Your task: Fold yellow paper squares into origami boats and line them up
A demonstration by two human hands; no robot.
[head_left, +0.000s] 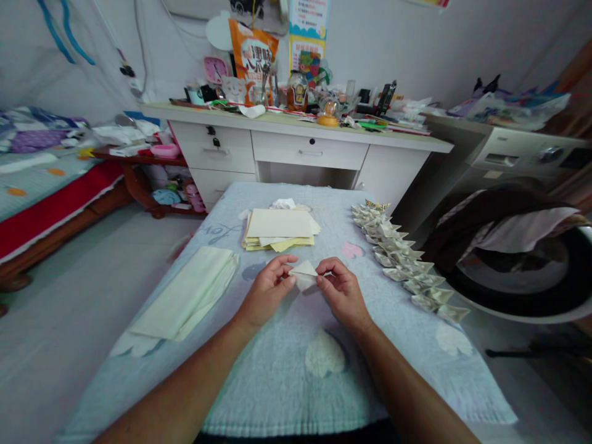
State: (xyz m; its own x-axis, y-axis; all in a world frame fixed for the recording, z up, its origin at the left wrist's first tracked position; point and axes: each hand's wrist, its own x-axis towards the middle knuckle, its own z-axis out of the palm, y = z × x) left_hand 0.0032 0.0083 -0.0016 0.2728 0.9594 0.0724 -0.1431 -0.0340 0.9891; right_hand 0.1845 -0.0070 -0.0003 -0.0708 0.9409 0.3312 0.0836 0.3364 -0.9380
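Between my two hands, a small folded piece of white paper (305, 275) is held a little above the blue cloth. My left hand (272, 282) pinches its left corner between thumb and fingers. On the other side, my right hand (339, 285) grips the right corner the same way. Just beyond them lies a stack of cream and yellow paper sheets (280, 224). Folded paper boats (401, 250) stand in rows along the right side of the table. To the left rests a long folded pale sheet (189, 296).
A patterned blue cloth (259, 382) covers the table. Behind it stands a white desk (305, 148) crowded with jars, a pink clock (216, 69) and an orange bag (253, 58). A washing machine (513, 160) with its door open is at right, a bed (50, 179) at left.
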